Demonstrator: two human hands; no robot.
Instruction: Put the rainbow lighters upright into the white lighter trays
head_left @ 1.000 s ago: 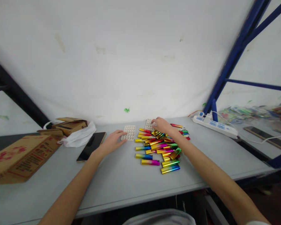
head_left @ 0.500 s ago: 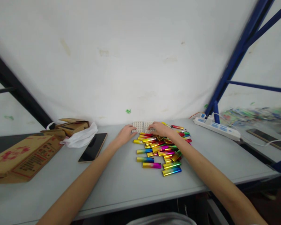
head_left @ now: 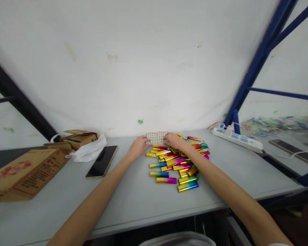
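Note:
A white dimpled tray (head_left: 156, 137) lies at the back of the grey table (head_left: 133, 194), close to the wall. My left hand (head_left: 138, 146) grips its left end with curled fingers. On the tray's right end rests my right hand (head_left: 174, 140), fingers bent over the edge. Whether this is one tray or two pressed together I cannot tell. Just in front of both hands lies a pile of several shiny rainbow-coloured rectangular sticks (head_left: 177, 164).
A black phone (head_left: 102, 161) lies left of my left arm, beside a white plastic bag (head_left: 88, 149) and flattened cardboard boxes (head_left: 25, 172). A white power strip (head_left: 237, 139) sits at the right by a blue metal frame (head_left: 256, 65). Another phone (head_left: 289, 149) lies beyond.
My left hand slid a tray rightward from the open table to meet the one under my right hand. Both hands now hold the trays together at the back.

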